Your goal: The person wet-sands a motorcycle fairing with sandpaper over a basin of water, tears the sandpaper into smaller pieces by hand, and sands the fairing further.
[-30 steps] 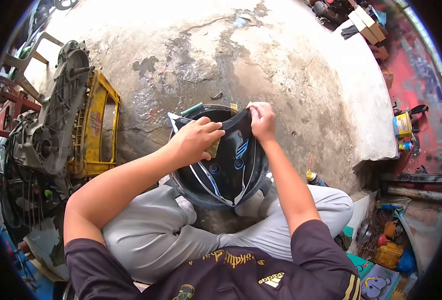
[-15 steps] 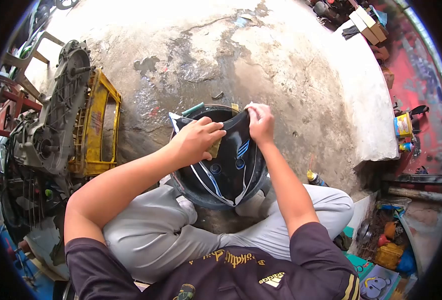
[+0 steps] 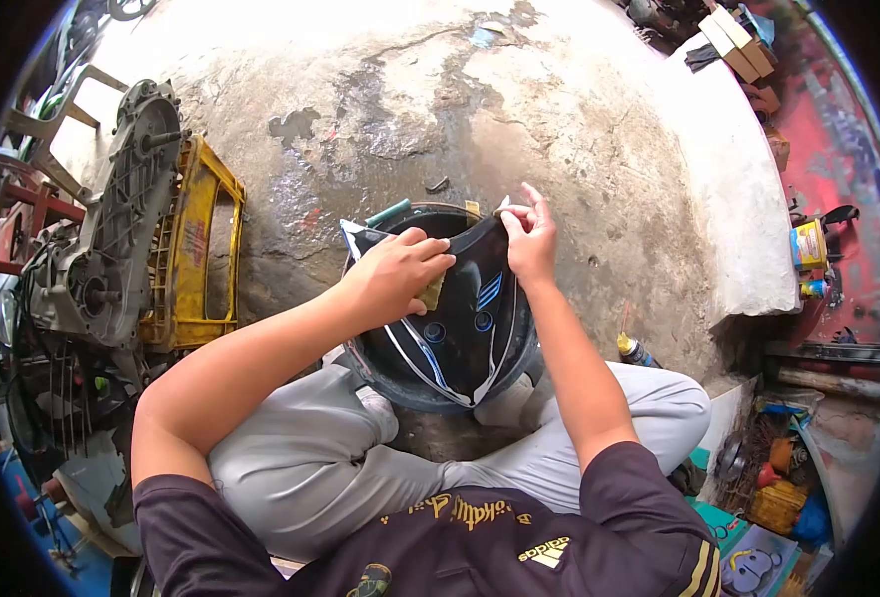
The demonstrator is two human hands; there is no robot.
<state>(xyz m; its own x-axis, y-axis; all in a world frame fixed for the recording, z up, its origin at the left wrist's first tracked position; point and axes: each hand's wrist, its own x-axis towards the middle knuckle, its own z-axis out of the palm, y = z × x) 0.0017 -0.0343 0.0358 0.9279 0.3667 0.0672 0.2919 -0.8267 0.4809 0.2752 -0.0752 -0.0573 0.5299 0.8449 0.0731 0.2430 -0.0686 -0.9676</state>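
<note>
Round black tub below both hands, between the legs; black panel lies across its mouth, so most of the inside is hidden. Teal cylinder at the rim just beyond left hand, small tan piece at the rim between the hands. Yellow crate well left of left hand, on its side, contents can't tell; grey metal casing stands just beside it.

Left hand: palm down on panel, fingers together and slightly bent, thumb tucked in, holding yellowish pad against the surface. Right hand: thumb and finger pinch the panel's far right corner, other fingers loosely spread.

Panel: glossy, tapering to a point toward the body, pale edge lines, two round blue-rimmed spots nearer the body than the hands, blue slanted stripes left of right wrist.

Text: "adidas" with logo on dark shirt below the hands; gold lettering there upside down, only partly legible. Red crate marking unreadable. Yellow-labelled tin far right of right hand, label too small.
</note>
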